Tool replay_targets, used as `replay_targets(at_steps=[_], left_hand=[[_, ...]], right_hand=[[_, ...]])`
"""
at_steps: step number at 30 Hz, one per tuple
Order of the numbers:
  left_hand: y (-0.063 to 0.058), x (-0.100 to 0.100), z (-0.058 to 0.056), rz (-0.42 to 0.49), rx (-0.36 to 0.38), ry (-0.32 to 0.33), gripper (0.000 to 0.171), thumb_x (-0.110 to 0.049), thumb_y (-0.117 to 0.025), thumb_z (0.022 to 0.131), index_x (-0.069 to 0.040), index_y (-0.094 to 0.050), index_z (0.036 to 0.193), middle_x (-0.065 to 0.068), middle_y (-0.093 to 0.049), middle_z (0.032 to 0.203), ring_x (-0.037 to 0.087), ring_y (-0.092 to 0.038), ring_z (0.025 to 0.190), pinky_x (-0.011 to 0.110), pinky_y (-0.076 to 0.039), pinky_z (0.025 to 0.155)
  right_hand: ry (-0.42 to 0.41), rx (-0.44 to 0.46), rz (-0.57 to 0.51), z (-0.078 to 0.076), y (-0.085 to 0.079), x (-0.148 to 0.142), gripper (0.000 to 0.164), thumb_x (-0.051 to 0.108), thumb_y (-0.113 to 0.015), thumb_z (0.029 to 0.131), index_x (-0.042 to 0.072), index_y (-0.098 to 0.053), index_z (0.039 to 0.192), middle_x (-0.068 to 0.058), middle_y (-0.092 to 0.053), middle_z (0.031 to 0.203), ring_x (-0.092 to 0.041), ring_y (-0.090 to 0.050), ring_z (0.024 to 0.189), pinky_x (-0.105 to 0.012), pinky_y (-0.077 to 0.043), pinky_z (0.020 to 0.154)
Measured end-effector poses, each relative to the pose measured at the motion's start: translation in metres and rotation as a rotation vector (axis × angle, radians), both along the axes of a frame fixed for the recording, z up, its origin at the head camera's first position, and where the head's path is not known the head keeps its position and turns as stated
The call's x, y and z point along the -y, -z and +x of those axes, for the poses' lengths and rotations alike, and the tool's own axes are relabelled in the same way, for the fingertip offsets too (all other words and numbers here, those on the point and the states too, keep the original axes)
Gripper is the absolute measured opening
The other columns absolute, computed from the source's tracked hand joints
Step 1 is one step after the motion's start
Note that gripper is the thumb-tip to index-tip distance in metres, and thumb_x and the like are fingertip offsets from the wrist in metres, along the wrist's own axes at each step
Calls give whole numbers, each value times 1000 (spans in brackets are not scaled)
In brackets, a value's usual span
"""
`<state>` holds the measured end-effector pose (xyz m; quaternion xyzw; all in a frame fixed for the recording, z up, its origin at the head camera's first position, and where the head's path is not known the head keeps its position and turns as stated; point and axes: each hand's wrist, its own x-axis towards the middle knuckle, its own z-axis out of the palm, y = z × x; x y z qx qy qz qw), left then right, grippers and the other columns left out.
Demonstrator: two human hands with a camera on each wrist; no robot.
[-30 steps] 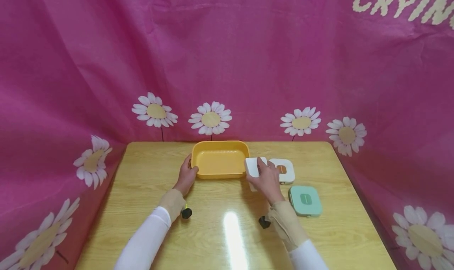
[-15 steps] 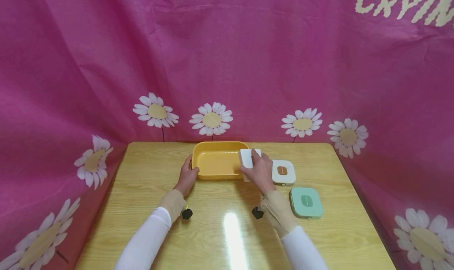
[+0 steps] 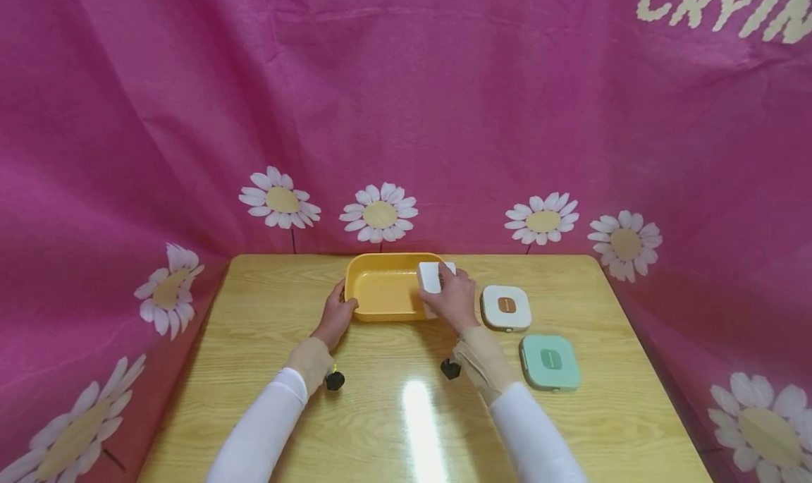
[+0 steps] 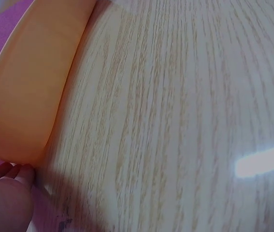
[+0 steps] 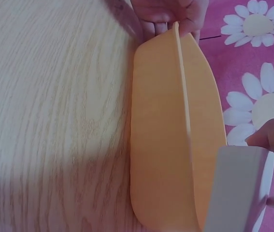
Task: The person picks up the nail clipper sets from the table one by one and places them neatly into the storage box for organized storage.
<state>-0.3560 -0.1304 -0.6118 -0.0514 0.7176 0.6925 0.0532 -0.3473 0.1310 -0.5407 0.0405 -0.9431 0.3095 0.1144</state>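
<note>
A yellow plastic basin (image 3: 384, 294) stands at the back of the table. My left hand (image 3: 334, 316) grips its left end; in the right wrist view that thumb lies over the rim and the fingers are outside. My right hand (image 3: 454, 302) holds a small white box (image 3: 428, 278) over the basin's right end. Up close in the right wrist view, the white box (image 5: 236, 188) is plain on its near side and pinched at its edges. In the left wrist view the basin's outer wall (image 4: 35, 82) fills the left side.
Right of the basin lies a white square case (image 3: 505, 308) with a brown label. Nearer the front right is a mint green square case (image 3: 550, 362). Pink cloth (image 3: 406, 116) with daisies hangs behind and beside the wooden table (image 3: 285, 285).
My right hand has moved left with the white box, from beside the basin to over its right end. The left hand and the basin have stayed in place.
</note>
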Motion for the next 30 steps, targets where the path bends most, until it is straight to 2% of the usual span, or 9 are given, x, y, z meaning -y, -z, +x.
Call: replay_targets(at_steps=[5,9,19,22,27,30], left_hand=[[1,0,0,-7,19,-2,76,3,-48,90,1,-28,163,21,-35,166,34,-38,149,45,-38,117],[1,1,-1,-21,29,-5,77,3,-49,90,0,-27,164,21,-32,168,34,-35,151,46,-37,119],[-1,2,-2,-35,49,7,78,1,-49,91,-1,-24,165,19,-27,170,34,-32,154,46,-35,121],[0,1,-1,-28,48,3,78,1,-49,91,-1,-24,165,19,-27,170,33,-32,154,46,-36,120],[2,2,-1,-17,43,1,78,3,-49,91,0,-24,164,20,-27,170,34,-30,154,46,-35,121],[2,2,-1,-20,41,-3,77,2,-49,91,-1,-25,164,20,-27,170,34,-29,155,46,-33,123]], right_hand=[[5,25,6,-7,1,5,70,34,-80,80,-3,-63,137,-23,-71,102,-45,-57,114,-58,-39,100],[1,27,26,-10,2,9,70,36,-80,80,-3,-64,136,-22,-71,101,-44,-57,113,-57,-39,100],[6,-2,65,-19,2,22,51,35,-81,79,-2,-68,111,-20,-68,94,-41,-60,100,-56,-43,91],[10,13,66,-22,3,27,51,34,-83,79,-1,-68,113,-21,-67,96,-42,-59,101,-55,-43,91],[9,41,80,-25,4,38,60,33,-85,79,0,-68,126,-24,-69,107,-44,-58,115,-55,-43,96],[4,52,101,-26,5,42,62,34,-85,80,0,-67,129,-24,-70,110,-44,-57,118,-56,-42,98]])
